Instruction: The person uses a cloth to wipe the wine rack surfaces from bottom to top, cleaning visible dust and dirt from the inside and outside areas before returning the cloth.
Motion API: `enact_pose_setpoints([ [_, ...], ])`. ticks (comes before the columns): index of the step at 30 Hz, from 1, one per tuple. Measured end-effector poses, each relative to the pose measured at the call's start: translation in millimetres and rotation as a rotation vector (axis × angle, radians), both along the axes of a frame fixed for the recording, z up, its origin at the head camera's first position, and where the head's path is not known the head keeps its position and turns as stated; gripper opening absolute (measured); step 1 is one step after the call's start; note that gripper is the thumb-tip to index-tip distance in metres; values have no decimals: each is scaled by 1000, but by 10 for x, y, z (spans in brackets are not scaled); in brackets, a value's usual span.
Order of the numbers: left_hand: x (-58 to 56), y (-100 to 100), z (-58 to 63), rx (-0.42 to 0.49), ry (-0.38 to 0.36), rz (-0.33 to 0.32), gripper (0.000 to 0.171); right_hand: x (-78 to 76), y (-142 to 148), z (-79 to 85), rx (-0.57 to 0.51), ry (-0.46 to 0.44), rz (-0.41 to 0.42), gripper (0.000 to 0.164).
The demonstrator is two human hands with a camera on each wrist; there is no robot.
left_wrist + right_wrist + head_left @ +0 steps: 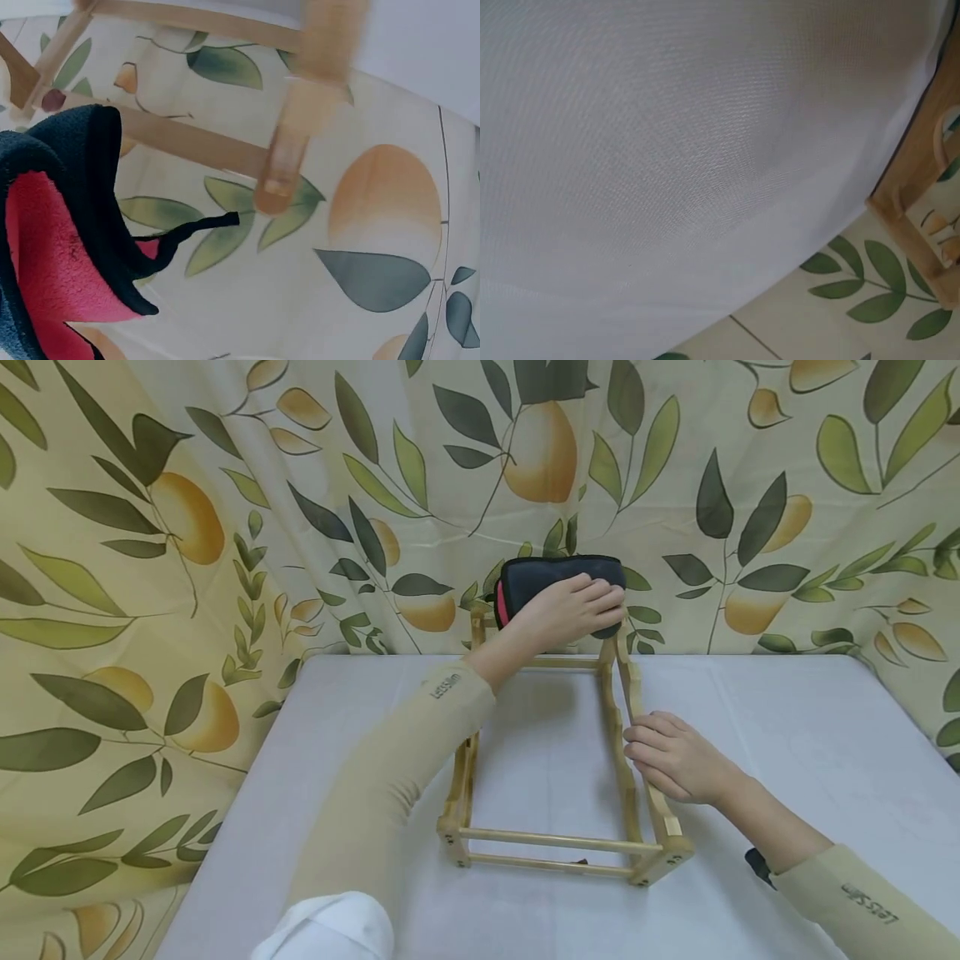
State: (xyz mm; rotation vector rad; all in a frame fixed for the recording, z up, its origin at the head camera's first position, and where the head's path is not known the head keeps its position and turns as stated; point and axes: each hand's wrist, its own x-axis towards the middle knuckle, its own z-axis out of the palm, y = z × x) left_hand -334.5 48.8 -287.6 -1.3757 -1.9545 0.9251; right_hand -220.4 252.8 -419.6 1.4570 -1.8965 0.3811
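Note:
A folded navy cloth [536, 581] with black edging and a pink inner side is at the far end of a light wooden rack [558, 842]. My left hand [573, 610] holds it from the front, fingers pointing right across it, thumb hidden. In the left wrist view, the cloth [67, 247] gapes to show its pink terry side, and a thin dark loop sticks out. My right hand [678, 756] grips the rack's right side rail with its fingers bent over the top. Neither hand shows in its own wrist view, but part of the rack [907, 232] does at the right wrist's right edge.
The rack stands on a white-covered table [780, 727], its long sides running away from me. Behind the table and to the left hangs a curtain [300, 543] printed with leaves and orange fruit. A small reddish-brown bit [581, 862] shows by the rack's near lower bar.

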Motion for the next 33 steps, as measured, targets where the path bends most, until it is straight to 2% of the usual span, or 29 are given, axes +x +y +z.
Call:
enact_pose_setpoints([
  [5,-66,202,-77,-33,-20,53,33,4,-4,-12,-9,-7,-3,35],
  [10,-101,306,-232,-129,-37,145,40,14,-3,-15,-6,-25,-14,35],
  [13,-127,350,-335,-153,-51,192,44,18,-2,-13,-6,-30,-20,35],
  [19,-183,435,-518,-113,-56,238,42,35,5,-19,-3,-41,-36,36],
  [26,-235,504,-627,-129,-111,339,48,36,-2,-23,-1,-41,-36,35],
  [30,-246,515,-681,-113,-121,366,49,35,0,-22,-2,-36,-31,35],
  [33,-253,507,-731,-64,-109,366,48,38,0,-21,-2,-41,-30,35],
])
